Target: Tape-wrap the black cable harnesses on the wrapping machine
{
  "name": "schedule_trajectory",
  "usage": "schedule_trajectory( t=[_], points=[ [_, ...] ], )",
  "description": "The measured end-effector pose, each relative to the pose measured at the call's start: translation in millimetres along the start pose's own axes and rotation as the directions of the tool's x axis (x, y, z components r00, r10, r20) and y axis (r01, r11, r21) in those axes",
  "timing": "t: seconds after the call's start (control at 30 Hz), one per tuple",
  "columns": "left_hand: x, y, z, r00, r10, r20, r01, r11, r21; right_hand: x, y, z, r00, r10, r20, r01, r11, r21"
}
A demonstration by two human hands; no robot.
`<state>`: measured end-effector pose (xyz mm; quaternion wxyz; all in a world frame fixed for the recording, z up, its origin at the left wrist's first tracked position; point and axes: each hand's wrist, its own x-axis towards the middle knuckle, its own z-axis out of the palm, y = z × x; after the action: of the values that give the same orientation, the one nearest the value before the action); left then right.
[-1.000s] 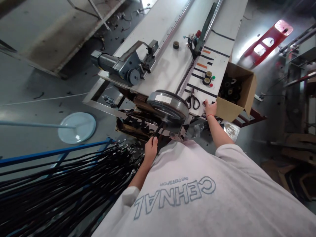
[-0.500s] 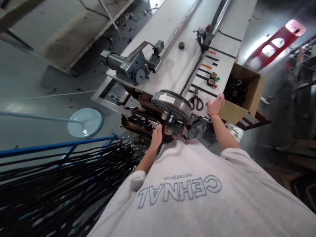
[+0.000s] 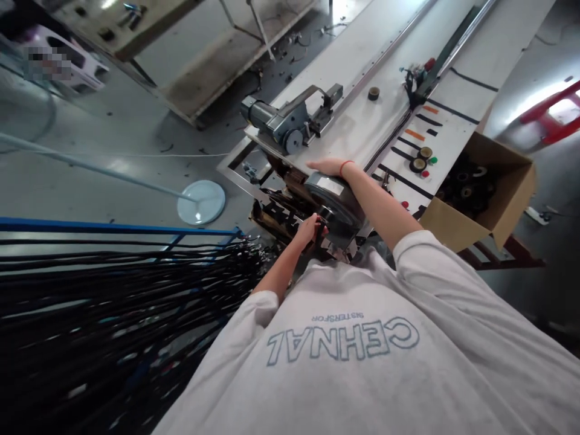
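My right hand (image 3: 330,166) lies with its fingers stretched out over the far rim of a dark round wheel-like machine part (image 3: 338,199), which bears a white label. Close to the near side of that part, my left hand (image 3: 310,229) is closed around something dark that is too small to make out. A geared motor unit (image 3: 278,124) is mounted on the white bench (image 3: 353,127) beyond. Several black and orange strips and tape rolls (image 3: 418,164) are on the bench to the right. The scissors are mostly hidden by my right forearm.
An open cardboard box (image 3: 510,196) of dark rolls stands at the bench's right side. Many black cables hang from a blue rack (image 3: 136,226) at the lower left. A round pale-blue base with a pole (image 3: 208,202) is on the floor, and a red stool (image 3: 553,115) at right.
My right hand has moved left from the bench edge beside the scissors onto the wheel-like part. The view has shifted, so the bench appears further right. My left hand stays near the round part.
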<state>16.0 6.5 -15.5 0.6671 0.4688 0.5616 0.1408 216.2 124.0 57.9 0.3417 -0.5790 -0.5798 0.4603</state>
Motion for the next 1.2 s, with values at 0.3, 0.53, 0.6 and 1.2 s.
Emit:
schedule_trajectory(
  t=[0.3, 0.53, 0.6, 1.2],
  points=[
    [-20, 34, 6.8, 0.934, 0.357, 0.029, -0.190, 0.425, 0.885, -153, 81, -8, 0.864, 0.211, -0.457, -0.389, 0.856, -0.341],
    [-32, 82, -36.9, 0.883, 0.430, -0.187, 0.028, 0.349, 0.937, -186, 107, -18, 0.749, 0.461, -0.476, -0.650, 0.651, -0.392],
    [-33, 89, -48.2, 0.894, 0.401, -0.200, 0.017, 0.415, 0.909, -210, 101, -23, 0.804, 0.467, -0.366, -0.564, 0.794, -0.226],
    [-18, 79, -60.2, 0.904, 0.281, -0.322, 0.235, 0.301, 0.924, -199, 11, 76, 0.688, 0.203, 0.696, -0.639, 0.624, 0.450]
  ],
)
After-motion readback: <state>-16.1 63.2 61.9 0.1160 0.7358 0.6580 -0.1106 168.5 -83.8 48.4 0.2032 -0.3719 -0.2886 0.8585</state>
